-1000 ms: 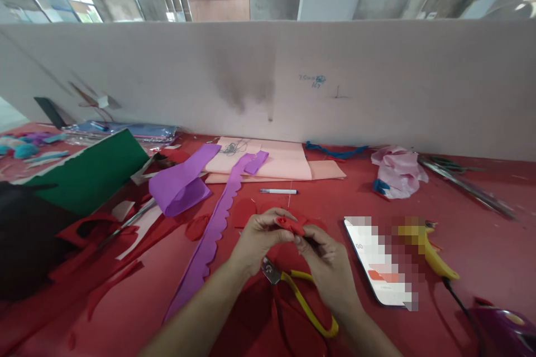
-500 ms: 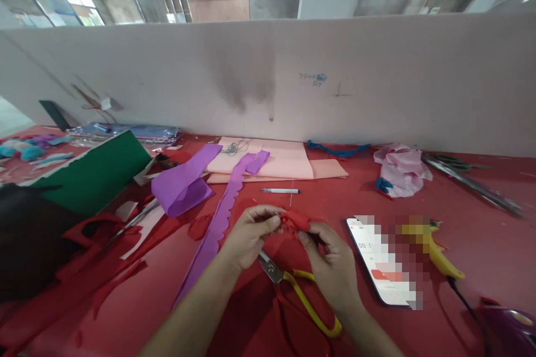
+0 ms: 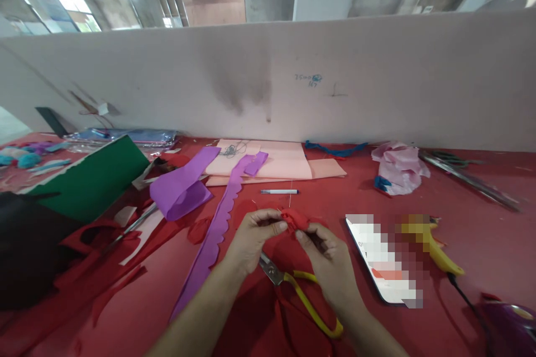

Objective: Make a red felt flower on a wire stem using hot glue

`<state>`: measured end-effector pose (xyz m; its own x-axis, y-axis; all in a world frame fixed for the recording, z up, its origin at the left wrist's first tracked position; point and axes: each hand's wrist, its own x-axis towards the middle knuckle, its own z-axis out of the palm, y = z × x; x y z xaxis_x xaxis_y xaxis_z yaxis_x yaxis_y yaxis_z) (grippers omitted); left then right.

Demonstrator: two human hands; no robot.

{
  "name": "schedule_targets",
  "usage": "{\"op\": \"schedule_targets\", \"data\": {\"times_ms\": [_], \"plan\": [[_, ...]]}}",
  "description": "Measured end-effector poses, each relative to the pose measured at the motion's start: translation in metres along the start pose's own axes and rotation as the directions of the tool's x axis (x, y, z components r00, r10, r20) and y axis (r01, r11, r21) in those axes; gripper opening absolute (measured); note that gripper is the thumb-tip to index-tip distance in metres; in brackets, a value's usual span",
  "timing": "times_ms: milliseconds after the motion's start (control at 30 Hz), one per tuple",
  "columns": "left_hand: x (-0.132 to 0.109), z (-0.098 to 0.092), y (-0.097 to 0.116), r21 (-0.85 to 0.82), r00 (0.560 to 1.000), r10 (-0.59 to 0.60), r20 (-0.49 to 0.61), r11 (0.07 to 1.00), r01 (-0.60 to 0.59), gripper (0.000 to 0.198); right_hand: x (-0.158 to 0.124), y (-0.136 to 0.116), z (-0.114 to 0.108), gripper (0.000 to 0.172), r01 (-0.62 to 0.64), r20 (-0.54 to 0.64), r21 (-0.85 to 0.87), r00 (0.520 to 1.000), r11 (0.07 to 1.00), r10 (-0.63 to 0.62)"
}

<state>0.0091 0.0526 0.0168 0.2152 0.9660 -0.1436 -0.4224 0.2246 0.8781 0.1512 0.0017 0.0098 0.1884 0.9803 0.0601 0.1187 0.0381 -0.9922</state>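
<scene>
Between my two hands is a small gathered piece of red fabric [image 3: 296,220], raised just over the red table. My left hand [image 3: 260,234] pinches its left side with thumb and forefinger; a thin pale sliver shows at those fingertips, too small to name. My right hand [image 3: 324,248] grips the right side, thumb pressed against the curled fingers. Below the hands lie scissors [image 3: 307,300] with yellow handles, their blades partly hidden by my left hand. A white pen [image 3: 280,192] rests beyond the fabric.
Left of my hands runs a scalloped purple strip [image 3: 211,245], with a folded purple piece [image 3: 180,184] behind it. Pale pink sheets [image 3: 272,159] lie farther back. A phone [image 3: 387,273] and a yellow-handled corded tool [image 3: 438,254] are at right. A white partition [image 3: 167,78] closes the back.
My left thumb has shifted rightward onto the red fabric, and the fingers of both hands sit closer together. The view has turned slightly; the things on the table stay put.
</scene>
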Motion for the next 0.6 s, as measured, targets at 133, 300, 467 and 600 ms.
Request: {"op": "schedule_targets", "data": {"times_ms": [133, 300, 467, 600], "plan": [[-0.002, 0.003, -0.001, 0.099, 0.998, 0.028, 0.054, 0.995, -0.033, 0.014, -0.001, -0.002, 0.002, 0.018, -0.061, 0.015, 0.042, 0.998, 0.997, 0.061], [-0.004, 0.009, -0.01, 0.103, 0.999, 0.006, 0.041, 0.995, -0.01, 0.008, -0.001, -0.003, 0.005, 0.018, -0.108, 0.037, 0.099, 0.994, 0.989, 0.105], [-0.005, 0.012, -0.013, 0.022, 0.995, -0.032, 0.099, 0.999, 0.03, 0.018, 0.0, -0.006, 0.002, 0.02, -0.04, -0.028, 0.1, 0.999, 0.994, 0.043], [-0.007, 0.013, -0.012, 0.016, 0.987, -0.079, 0.138, 0.997, 0.077, 0.016, 0.003, -0.01, -0.004, 0.023, 0.007, -0.056, 0.001, 0.998, 1.0, -0.007]]}}
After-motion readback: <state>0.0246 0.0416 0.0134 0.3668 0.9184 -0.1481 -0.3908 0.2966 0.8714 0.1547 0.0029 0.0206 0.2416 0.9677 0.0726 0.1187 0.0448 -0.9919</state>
